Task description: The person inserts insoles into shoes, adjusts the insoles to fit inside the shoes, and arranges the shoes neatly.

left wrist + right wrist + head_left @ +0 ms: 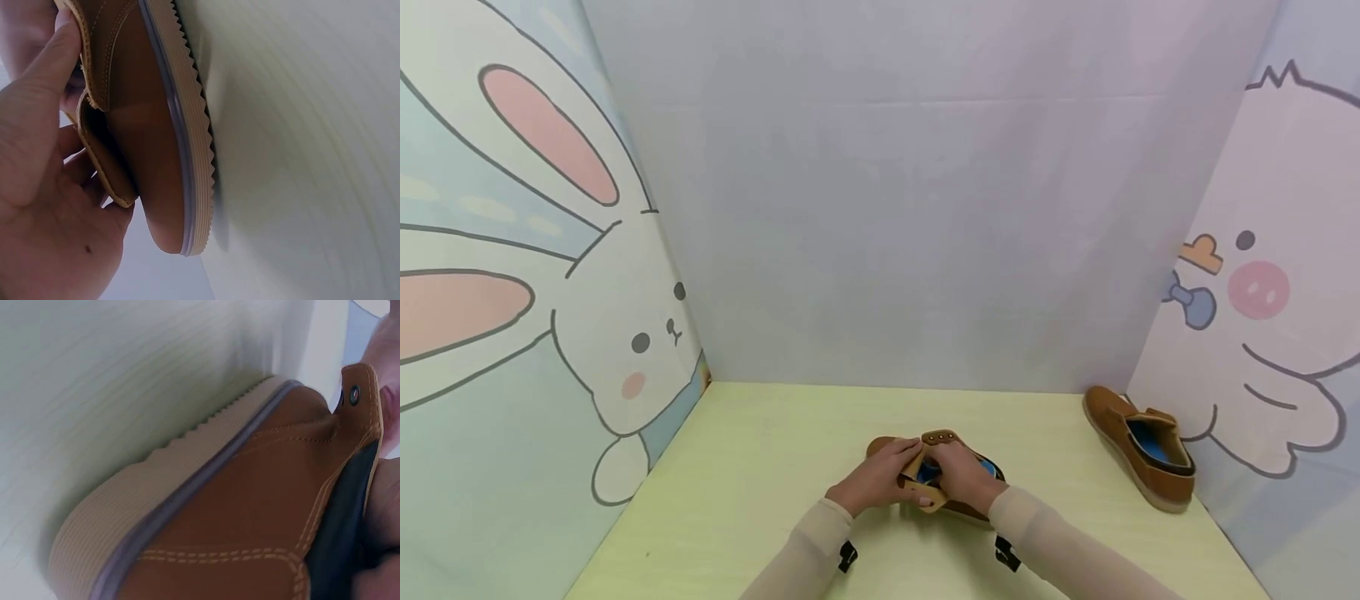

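A brown shoe with a ridged tan sole (194,137) stands on the table between both hands, its toe (880,447) pointing left in the head view. My left hand (880,482) grips the shoe at its opening, with the thumb on the stitched flap's edge and the fingers behind the tongue (103,159). From the heel side, my right hand (964,477) reaches down into the opening, past the raised eyelet flap (361,403). Its fingertips are hidden inside, so I cannot tell whether they pinch anything. Blue lining shows around them.
A matching brown shoe (1108,412) with a blue insole stands at the table's right edge, toe toward the back. The pale yellow table (760,467) meets a plain back curtain (895,250) and side walls with a cartoon rabbit (595,358) and pig (1300,350).
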